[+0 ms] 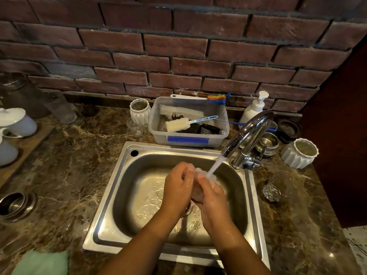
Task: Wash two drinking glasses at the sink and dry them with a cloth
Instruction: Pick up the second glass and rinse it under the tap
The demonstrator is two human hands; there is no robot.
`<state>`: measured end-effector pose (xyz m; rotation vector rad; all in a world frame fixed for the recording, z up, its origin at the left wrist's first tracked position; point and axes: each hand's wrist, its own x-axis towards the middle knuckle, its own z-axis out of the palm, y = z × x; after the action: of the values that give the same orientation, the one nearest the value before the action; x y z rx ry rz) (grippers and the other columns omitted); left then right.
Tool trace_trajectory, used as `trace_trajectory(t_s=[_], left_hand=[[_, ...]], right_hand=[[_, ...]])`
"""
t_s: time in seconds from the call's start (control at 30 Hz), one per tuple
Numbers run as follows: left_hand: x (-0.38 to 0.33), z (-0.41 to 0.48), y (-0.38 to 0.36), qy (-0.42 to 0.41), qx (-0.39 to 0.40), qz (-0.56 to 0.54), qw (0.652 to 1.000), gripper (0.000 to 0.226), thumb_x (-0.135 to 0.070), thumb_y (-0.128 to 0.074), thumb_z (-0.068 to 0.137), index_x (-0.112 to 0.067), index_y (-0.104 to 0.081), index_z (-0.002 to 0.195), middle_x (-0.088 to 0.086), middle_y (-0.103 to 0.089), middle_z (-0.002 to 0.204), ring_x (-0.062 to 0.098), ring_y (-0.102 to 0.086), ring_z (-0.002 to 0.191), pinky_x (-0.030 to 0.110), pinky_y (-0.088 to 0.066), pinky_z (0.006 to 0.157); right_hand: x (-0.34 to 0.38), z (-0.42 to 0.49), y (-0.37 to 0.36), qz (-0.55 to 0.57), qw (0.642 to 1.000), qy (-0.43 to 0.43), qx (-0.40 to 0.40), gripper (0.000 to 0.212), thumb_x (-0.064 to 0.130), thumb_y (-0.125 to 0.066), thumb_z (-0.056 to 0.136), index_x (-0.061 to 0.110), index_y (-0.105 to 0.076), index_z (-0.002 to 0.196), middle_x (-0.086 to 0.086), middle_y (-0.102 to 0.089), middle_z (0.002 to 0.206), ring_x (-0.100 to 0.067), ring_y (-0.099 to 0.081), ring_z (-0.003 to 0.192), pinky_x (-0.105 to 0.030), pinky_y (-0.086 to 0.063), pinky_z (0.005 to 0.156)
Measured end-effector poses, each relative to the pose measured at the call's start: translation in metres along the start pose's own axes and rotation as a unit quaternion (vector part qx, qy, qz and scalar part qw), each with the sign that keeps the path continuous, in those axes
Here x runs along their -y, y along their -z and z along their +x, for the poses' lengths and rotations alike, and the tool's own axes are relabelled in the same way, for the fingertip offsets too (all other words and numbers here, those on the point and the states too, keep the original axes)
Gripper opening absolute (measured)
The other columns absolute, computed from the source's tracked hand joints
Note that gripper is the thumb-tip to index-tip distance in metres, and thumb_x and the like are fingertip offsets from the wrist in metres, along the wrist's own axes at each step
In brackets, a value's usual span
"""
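Observation:
Over the steel sink [111,197], my left hand [178,187] and my right hand [213,195] both grip a clear drinking glass [198,187], which is mostly hidden between them. Water from the chrome tap [248,132] runs onto the glass and my right fingers. A second clear glass [278,187] lies on its side on the marble counter right of the sink. A pale green cloth [41,262] lies on the counter at the bottom left.
Behind the sink stands a plastic tub [188,139] holding brushes and a sponge. A soap pump bottle [254,108], white ribbed cups [299,153], steel bowls [15,205] and white teapots [15,122] sit around the counter. A brick wall rises behind.

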<state>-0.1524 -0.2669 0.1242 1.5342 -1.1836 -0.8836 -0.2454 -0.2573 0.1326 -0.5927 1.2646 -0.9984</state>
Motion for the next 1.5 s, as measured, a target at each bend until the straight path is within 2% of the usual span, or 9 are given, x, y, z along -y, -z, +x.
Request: trace_trajectory(t_s=[0.13,0.3,0.4,0.57,0.7,0.9,1.1,1.33,1.5], left_hand=[[-0.010,0.006,-0.002,0.225,0.043,-0.107,0.968,0.022,-0.020,-0.048,0.100,-0.012,-0.065,0.088,0.010,-0.070,0.091,0.019,-0.064,0.079,0.032,-0.054,0.066],[-0.023,0.012,0.014,0.468,0.094,-0.238,0.846,0.025,-0.030,-0.063,0.094,-0.009,-0.070,0.106,0.012,-0.072,0.095,0.024,-0.068,0.088,0.033,-0.057,0.065],[-0.017,0.009,0.004,0.420,0.050,-0.233,0.876,0.025,-0.030,-0.057,0.099,-0.009,-0.070,0.099,0.015,-0.074,0.092,0.026,-0.069,0.085,0.032,-0.055,0.065],[0.004,-0.003,-0.010,-0.024,0.018,0.132,0.991,0.017,-0.029,-0.049,0.102,-0.022,-0.061,0.092,-0.004,-0.059,0.094,0.008,-0.059,0.084,0.021,-0.048,0.067],[-0.002,-0.003,-0.008,0.129,0.055,-0.019,0.990,0.022,-0.024,-0.047,0.104,-0.017,-0.066,0.094,0.005,-0.069,0.094,0.019,-0.065,0.085,0.030,-0.053,0.069],[0.000,0.003,0.008,0.489,0.100,-0.323,0.804,0.043,-0.031,-0.073,0.083,-0.007,-0.072,0.118,0.013,-0.074,0.101,0.027,-0.069,0.094,0.036,-0.060,0.070],[-0.001,-0.014,0.000,0.496,0.053,-0.415,0.761,0.044,-0.043,-0.065,0.096,-0.005,-0.071,0.119,0.020,-0.075,0.112,0.034,-0.073,0.103,0.044,-0.063,0.075],[-0.001,-0.037,-0.019,0.481,-0.019,-0.445,0.756,0.040,-0.040,-0.058,0.100,-0.005,-0.072,0.112,0.018,-0.079,0.090,0.033,-0.071,0.098,0.042,-0.059,0.078],[0.007,-0.034,-0.025,0.467,-0.027,-0.459,0.755,0.033,-0.031,-0.055,0.103,-0.005,-0.070,0.115,0.019,-0.078,0.095,0.034,-0.070,0.099,0.046,-0.058,0.087]], right_hand=[[0.009,0.001,-0.001,-0.208,0.973,0.100,-0.023,0.023,0.029,-0.056,0.098,0.018,-0.074,0.089,-0.003,-0.075,0.083,-0.019,-0.072,0.083,-0.039,-0.060,0.080],[-0.001,0.006,0.016,-0.519,0.795,0.311,0.043,0.042,0.056,-0.043,0.089,0.028,-0.074,0.087,0.005,-0.074,0.081,-0.014,-0.066,0.084,-0.030,-0.052,0.076],[0.004,0.009,0.013,-0.433,0.859,0.270,0.034,0.035,0.050,-0.051,0.094,0.025,-0.075,0.086,0.006,-0.074,0.078,-0.006,-0.068,0.076,-0.027,-0.055,0.074],[0.010,0.013,0.013,0.021,0.993,-0.118,0.017,0.028,0.037,-0.057,0.099,0.015,-0.071,0.108,-0.010,-0.078,0.095,-0.024,-0.074,0.085,-0.046,-0.058,0.083],[0.006,0.013,0.014,-0.157,0.988,0.015,0.002,0.022,0.031,-0.060,0.096,0.014,-0.073,0.096,-0.007,-0.078,0.088,-0.025,-0.075,0.090,-0.047,-0.060,0.086],[0.009,0.004,0.017,-0.555,0.757,0.337,0.078,0.043,0.055,-0.046,0.088,0.025,-0.077,0.094,0.004,-0.074,0.092,-0.009,-0.063,0.088,-0.033,-0.054,0.085],[0.004,-0.002,0.010,-0.315,0.913,0.253,-0.053,0.063,0.029,-0.085,0.075,0.028,-0.054,0.129,0.004,-0.040,0.135,-0.007,-0.051,0.118,-0.021,-0.053,0.090],[-0.008,-0.017,0.009,-0.165,0.979,0.098,-0.062,0.093,0.023,-0.082,0.081,0.026,-0.025,0.153,0.008,-0.050,0.123,0.001,-0.055,0.091,-0.005,-0.049,0.067],[-0.017,-0.010,0.015,-0.131,0.988,0.073,-0.039,0.060,0.017,-0.081,0.082,0.023,-0.052,0.133,0.002,-0.066,0.121,-0.016,-0.067,0.109,-0.027,-0.059,0.087]])
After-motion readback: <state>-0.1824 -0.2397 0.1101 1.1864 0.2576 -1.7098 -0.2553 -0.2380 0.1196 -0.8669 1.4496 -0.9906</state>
